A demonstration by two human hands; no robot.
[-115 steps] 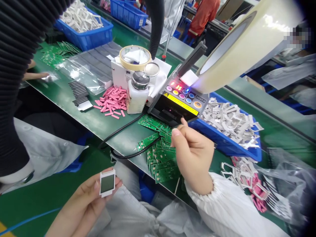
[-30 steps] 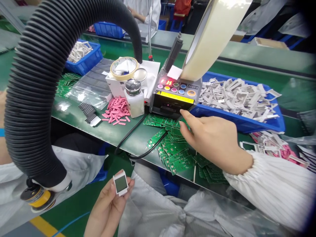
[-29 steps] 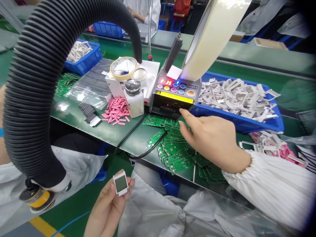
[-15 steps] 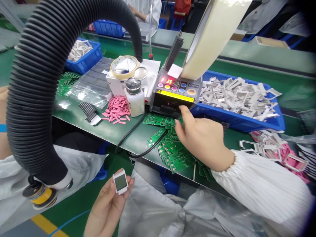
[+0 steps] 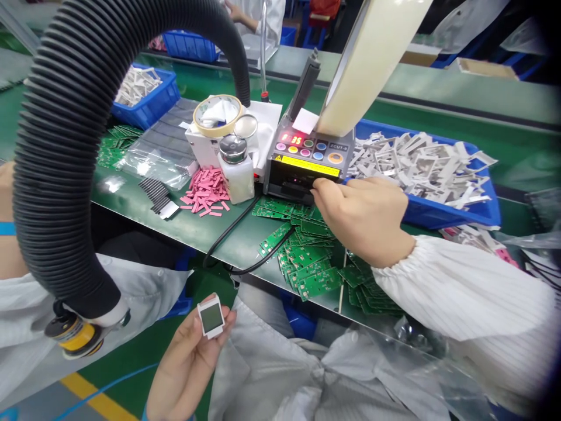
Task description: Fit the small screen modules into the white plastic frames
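My left hand (image 5: 193, 351) holds a small LCD screen in a white plastic frame (image 5: 211, 317) by its edges, screen side up, below the table's front edge. At the front slot of a tape dispenser (image 5: 307, 155), my right hand (image 5: 362, 216) is closed with thumb and index finger together. Whatever is between those fingertips is too small or hidden to make out. A wide roll of clear tape (image 5: 372, 64) stands on the dispenser, whose red display is lit. Under and beside my right hand lie loose green circuit boards (image 5: 307, 257).
A blue bin (image 5: 438, 219) of white plastic frames stands right of the dispenser. To its left are a pump bottle (image 5: 236, 175), a pile of pink strips (image 5: 205, 190) and a tape roll (image 5: 218, 130). A black hose (image 5: 61, 146) arches across the left. Another person's arm (image 5: 6, 222) shows there.
My right index finger, stretched toward the dispenser slot before, has drawn in against the thumb. The left hand still holds the framed screen. The view has shifted slightly.
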